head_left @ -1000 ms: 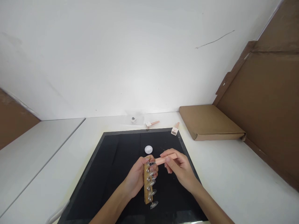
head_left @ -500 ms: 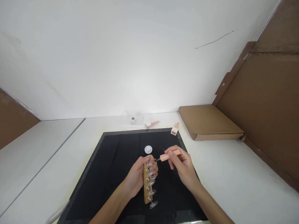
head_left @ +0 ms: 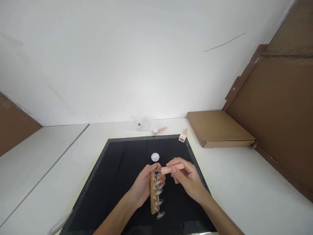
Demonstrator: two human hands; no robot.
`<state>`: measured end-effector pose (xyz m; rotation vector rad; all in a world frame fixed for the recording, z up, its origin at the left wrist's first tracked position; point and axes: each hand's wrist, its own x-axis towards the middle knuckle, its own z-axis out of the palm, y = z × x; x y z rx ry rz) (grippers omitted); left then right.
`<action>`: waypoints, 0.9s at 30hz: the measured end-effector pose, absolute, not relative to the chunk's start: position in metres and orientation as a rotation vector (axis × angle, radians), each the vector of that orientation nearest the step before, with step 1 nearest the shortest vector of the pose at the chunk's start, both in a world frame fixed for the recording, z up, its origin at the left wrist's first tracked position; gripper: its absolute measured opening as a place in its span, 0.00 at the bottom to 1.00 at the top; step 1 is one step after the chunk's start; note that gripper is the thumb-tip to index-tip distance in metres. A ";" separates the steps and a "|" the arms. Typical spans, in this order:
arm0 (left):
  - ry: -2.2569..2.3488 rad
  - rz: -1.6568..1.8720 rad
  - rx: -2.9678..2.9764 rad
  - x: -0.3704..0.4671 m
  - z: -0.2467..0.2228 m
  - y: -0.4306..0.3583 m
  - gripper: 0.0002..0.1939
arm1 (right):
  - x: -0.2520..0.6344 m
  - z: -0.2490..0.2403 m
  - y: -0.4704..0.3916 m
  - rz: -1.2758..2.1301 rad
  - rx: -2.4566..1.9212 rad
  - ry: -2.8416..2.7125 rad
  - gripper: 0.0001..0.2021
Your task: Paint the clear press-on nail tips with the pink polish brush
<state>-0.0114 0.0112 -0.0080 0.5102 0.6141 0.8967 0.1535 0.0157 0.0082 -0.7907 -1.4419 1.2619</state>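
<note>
My left hand (head_left: 143, 182) is wrapped round the upper part of a wooden strip (head_left: 153, 195). Several clear nail tips (head_left: 158, 192) stand off the strip's right side on small metallic balls. Between the thumb and fingers of my right hand (head_left: 189, 179) is a pink brush handle (head_left: 172, 168), pointing left. Its dark brush end lies at the topmost nail tip, beside my left fingertips; whether it touches is too small to tell. Just above the strip, a small white dish (head_left: 155, 157) rests on the black mat (head_left: 122, 169).
Two pink-capped bottles, one lying behind the mat (head_left: 158, 131) and one at its back right corner (head_left: 182, 135), are in view. A small clear jar (head_left: 139, 126) stands further left. A flat cardboard box (head_left: 220, 127) lies at right, near a brown cardboard panel (head_left: 276, 107).
My right hand has moved left and slightly down, bringing the brush from beside the strip to the topmost nail tip. My left hand and the strip have stayed put.
</note>
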 end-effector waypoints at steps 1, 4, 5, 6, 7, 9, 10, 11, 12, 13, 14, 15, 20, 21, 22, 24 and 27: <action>0.605 0.899 0.508 -0.011 -0.008 0.011 0.09 | 0.153 0.008 0.016 1.257 -0.808 -1.425 0.13; 0.575 0.906 0.504 -0.011 -0.008 0.011 0.09 | 0.152 0.008 0.017 1.224 -0.849 -1.387 0.13; 0.564 0.907 0.503 -0.011 -0.008 0.011 0.09 | 0.152 0.008 0.017 1.211 -0.857 -1.379 0.14; 0.555 0.907 0.503 -0.011 -0.009 0.012 0.09 | 0.152 0.008 0.017 1.198 -0.866 -1.372 0.13; 0.549 0.904 0.502 -0.011 -0.009 0.012 0.09 | 0.152 0.008 0.018 1.186 -0.874 -1.365 0.13; 0.548 0.904 0.499 -0.012 -0.009 0.012 0.08 | 0.152 0.008 0.019 1.171 -0.886 -1.353 0.13; 0.551 0.904 0.499 -0.012 -0.008 0.012 0.08 | 0.152 0.008 0.019 1.167 -0.889 -1.347 0.12; 0.549 0.904 0.500 -0.012 -0.008 0.012 0.08 | 0.152 0.008 0.019 1.164 -0.891 -1.343 0.12; 0.546 0.907 0.502 -0.013 -0.008 0.012 0.08 | 0.152 0.007 0.020 1.160 -0.891 -1.338 0.11; 0.542 0.909 0.504 -0.013 -0.008 0.012 0.08 | 0.152 0.006 0.020 1.154 -0.890 -1.333 0.11; 0.540 0.911 0.508 -0.013 -0.008 0.012 0.08 | 0.152 0.006 0.020 1.147 -0.889 -1.328 0.11; 0.538 0.912 0.513 -0.012 -0.008 0.011 0.08 | 0.152 0.004 0.020 1.141 -0.888 -1.321 0.11; 0.548 0.916 0.513 -0.013 -0.008 0.012 0.09 | 0.154 0.000 0.019 1.154 -0.851 -1.337 0.11; 0.552 0.915 0.510 -0.014 -0.008 0.012 0.09 | 0.154 0.000 0.018 1.166 -0.830 -1.361 0.10; 0.557 0.910 0.507 -0.014 -0.008 0.012 0.09 | 0.155 0.000 0.018 1.176 -0.809 -1.390 0.10; 0.575 0.899 0.505 -0.014 -0.008 0.012 0.10 | 0.156 0.002 0.018 1.181 -0.770 -1.451 0.09; 0.594 0.896 0.509 -0.014 -0.008 0.012 0.10 | 0.157 0.004 0.017 1.152 -0.738 -1.525 0.07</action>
